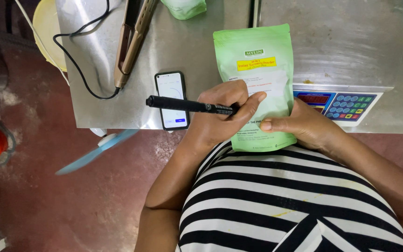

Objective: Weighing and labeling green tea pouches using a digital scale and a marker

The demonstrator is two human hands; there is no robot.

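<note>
My left hand (220, 116) is closed around a black marker pen (183, 105), which lies level with its capped end pointing left over the phone. The hand rests on the white label area of a light green stand-up pouch (257, 51). The pouch lies flat on the steel table (178, 51), and its lower end hangs over the near edge against my striped shirt. My right hand (304, 126) grips the pouch's lower right side, thumb on the front. The fingers hide part of the label.
A smartphone (171, 100) with a lit screen lies left of the pouch. A gold flat iron (131, 42) with a black cord (78, 51) lies further left. On the right stands a digital scale (346, 105) with a steel pan. Another green pouch (185, 7) sits at the far edge. A light blue blurred object (94, 151) shows below the table, over the red floor.
</note>
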